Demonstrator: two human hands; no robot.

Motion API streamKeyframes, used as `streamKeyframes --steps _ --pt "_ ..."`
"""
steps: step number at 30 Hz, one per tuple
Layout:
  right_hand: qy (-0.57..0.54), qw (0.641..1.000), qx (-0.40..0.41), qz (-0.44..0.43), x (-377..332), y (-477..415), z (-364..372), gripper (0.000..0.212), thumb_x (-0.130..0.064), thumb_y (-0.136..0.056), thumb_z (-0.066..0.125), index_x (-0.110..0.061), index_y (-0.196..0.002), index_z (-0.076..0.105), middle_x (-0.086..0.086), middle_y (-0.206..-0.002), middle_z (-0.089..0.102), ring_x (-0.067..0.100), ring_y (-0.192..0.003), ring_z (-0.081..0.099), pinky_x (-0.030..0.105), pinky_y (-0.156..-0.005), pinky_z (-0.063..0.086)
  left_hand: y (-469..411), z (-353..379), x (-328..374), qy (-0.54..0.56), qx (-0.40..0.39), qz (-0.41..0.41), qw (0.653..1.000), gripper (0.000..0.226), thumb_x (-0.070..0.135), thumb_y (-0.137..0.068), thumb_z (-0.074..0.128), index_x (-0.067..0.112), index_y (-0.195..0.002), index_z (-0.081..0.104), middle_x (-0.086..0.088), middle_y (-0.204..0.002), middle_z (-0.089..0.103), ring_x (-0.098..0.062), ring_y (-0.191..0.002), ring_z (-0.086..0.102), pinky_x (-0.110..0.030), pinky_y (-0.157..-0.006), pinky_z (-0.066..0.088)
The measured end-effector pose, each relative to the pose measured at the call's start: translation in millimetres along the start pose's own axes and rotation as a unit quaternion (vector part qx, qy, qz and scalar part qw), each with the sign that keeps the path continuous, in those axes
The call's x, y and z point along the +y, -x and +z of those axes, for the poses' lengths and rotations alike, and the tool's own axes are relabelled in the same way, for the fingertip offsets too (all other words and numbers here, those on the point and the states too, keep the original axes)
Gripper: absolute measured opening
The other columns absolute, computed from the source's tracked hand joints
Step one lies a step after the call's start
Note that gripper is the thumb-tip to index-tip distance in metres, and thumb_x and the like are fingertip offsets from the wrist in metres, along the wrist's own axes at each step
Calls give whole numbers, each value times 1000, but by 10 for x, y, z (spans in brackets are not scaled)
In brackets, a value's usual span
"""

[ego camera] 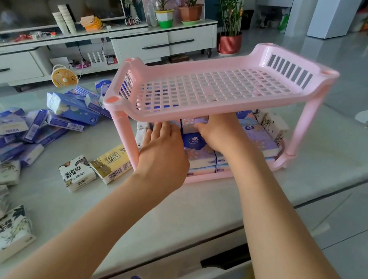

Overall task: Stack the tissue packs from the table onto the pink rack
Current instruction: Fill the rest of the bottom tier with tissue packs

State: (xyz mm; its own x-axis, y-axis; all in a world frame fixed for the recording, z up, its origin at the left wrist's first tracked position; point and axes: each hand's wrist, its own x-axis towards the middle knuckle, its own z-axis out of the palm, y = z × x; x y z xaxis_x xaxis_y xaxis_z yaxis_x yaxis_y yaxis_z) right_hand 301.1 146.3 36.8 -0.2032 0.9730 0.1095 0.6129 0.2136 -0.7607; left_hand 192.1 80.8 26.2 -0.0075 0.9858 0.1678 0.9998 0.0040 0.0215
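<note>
Beneath the pink rack (pixel 206 89) top tier, the right hand (pixel 220 131) grips a tissue pack (pixel 195 120) on the lower stack (pixel 202 155); the left hand (pixel 163 153) presses flat alongside (more packs (pixel 73 107) litter the bench (pixel 171 206)).

White TV cabinet (pixel 143 42), potted plants (pixel 190 8) on it, glossy grey floor (pixel 356 66)

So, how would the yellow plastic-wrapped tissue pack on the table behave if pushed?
The yellow plastic-wrapped tissue pack lies flat and blocky, so it would probably slide, not roll. Its wrap and the glossy pale table look smooth, so likely slippery. Rounded corners suggest it is soft.
</note>
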Motion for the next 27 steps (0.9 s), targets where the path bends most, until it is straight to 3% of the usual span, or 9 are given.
streamKeyframes --steps 3,7,11,15,18,21,23,25,27 --pt "-1 1000 2 -5 -10 5 10 16 -11 -93 47 -22 -86 38 -8 -72 33 12 -69 38 23 -46 23 -11 -20 -9 30 9 -4 999 44 12 -89 39 3 -131 34 -11 -137 35 -25 -130 28 -30 -111 20" --pt "26 999 6 -21 -12 20 29 13 -11 -94 46 -21 -87 40 -5 -78 35 13 -80 38 20 -62 29 -5 -14 -5 37 13 -5 999 43 11 -88 39 3 -131 35 -10 -136 36 -25 -129 30 -31 -110 21" --pt "48 998 20 -42 -11 30 55 20 -9 -94 46 -10 -112 55 1 -94 38 14 -83 39 20 -61 28 -5 8 4 31 23 -6 999 45 11 -89 39 3 -132 33 -11 -136 35 -25 -130 29 -30 -111 22" --pt "104 991 51 -72 -8 45 73 18 -9 -91 47 -4 -107 55 8 -91 45 26 -88 51 26 -67 30 19 46 -7 36 52 -5 998 45 8 -85 41 0 -129 35 -14 -132 35 -27 -129 29 -33 -111 22" --pt "154 979 85 -107 -2 128 57 21 -4 -87 49 -1 -107 55 18 -103 56 34 -102 50 28 -72 31 126 6 -1 92 98 31 990 45 -2 -80 45 -4 -125 42 -16 -130 39 -30 -127 34 -32 -109 29" --pt "129 978 110 -122 -9 312 44 22 0 -83 50 -4 -103 60 16 -104 60 30 -102 51 25 -73 31 402 -59 -58 144 164 117 969 45 -6 -75 35 -3 -114 58 -18 -124 54 -31 -120 48 -32 -101 39" --pt "73 989 61 -110 -79 507 32 19 -3 -85 51 -10 -95 66 5 -94 65 19 -88 56 26 -74 39 657 -96 -204 188 182 163 951 44 1 -74 30 1 -100 65 -12 -111 62 -24 -105 54 -27 -90 43" --pt "10 992 -64 -111 -204 723 44 14 -9 -86 56 -15 -86 69 -4 -81 67 8 -74 59 20 -68 43 862 -117 -452 197 197 183 943 38 2 -75 31 3 -86 67 -7 -97 65 -20 -92 57 -27 -80 46" --pt "-88 970 -199 -111 -385 900 110 9 -15 -86 61 -20 -82 68 -9 -72 65 -4 -60 57 12 -58 43 955 -127 -752 173 217 176 944 34 2 -76 33 4 -78 67 -5 -89 65 -20 -84 58 -31 -72 47"
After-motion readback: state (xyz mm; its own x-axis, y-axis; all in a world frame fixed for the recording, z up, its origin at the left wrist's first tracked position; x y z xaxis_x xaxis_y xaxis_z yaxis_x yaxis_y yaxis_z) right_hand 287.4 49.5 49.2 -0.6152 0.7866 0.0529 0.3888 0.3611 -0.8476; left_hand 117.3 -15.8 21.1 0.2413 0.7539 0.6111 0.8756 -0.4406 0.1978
